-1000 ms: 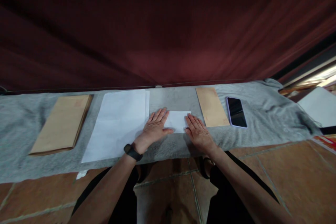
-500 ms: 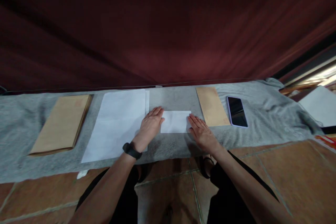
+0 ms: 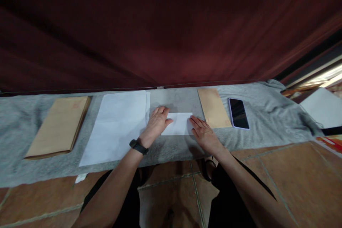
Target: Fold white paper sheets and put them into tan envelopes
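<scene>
A folded strip of white paper (image 3: 179, 124) lies flat on the grey cloth between my two hands. My left hand (image 3: 157, 122) rests over its left end, thumb on the paper and apart from the other fingers, which reach past the upper left corner. Stretched flat, my right hand (image 3: 204, 132) lays its fingertips on the paper's right end. Just left of my left hand is a stack of white paper sheets (image 3: 114, 124). A single brown envelope (image 3: 214, 108) lies beyond my right hand.
On the far left sits a stack of brown envelopes (image 3: 58, 124). A phone (image 3: 238, 113) in a purple case lies right of the single envelope. The grey cloth (image 3: 272, 121) covers the narrow surface. Behind it hangs a dark red curtain (image 3: 171, 42); tiled floor (image 3: 296, 167) shows below.
My left hand has shifted slightly right and up over the paper's left end, its thumb further onto the paper. My right hand stays at the right end. The view has turned a little.
</scene>
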`<move>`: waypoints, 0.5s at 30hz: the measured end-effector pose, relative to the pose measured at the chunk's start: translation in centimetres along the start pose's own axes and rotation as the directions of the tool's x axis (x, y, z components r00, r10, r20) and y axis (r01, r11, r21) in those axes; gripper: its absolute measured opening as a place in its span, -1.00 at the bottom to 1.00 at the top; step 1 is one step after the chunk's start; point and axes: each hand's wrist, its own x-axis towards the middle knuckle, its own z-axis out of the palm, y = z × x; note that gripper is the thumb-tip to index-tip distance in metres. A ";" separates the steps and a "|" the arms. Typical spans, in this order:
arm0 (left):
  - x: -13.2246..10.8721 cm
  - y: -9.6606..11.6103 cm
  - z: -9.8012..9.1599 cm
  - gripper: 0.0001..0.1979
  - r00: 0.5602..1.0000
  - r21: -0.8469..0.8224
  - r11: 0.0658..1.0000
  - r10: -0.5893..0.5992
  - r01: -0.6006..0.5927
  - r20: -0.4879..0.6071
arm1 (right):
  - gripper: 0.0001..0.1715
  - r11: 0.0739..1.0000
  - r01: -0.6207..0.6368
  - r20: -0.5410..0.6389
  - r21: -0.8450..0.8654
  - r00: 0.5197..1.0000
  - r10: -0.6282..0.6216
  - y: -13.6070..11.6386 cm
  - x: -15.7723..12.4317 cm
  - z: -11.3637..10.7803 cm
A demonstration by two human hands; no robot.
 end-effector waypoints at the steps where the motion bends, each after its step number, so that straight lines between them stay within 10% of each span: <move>1: 0.1 -0.1 0.0 -0.60 1.000 -0.014 1.000 0.006 -0.006 0.001 | -0.39 1.000 0.003 -0.006 0.005 1.000 -0.003 0.0 0.0 0.0; 15: 1.7 -1.2 0.9 -0.70 0.998 -0.070 0.996 -0.052 0.053 0.018 | -0.42 1.000 -0.006 0.004 0.022 1.000 0.006 0.0 0.4 -0.6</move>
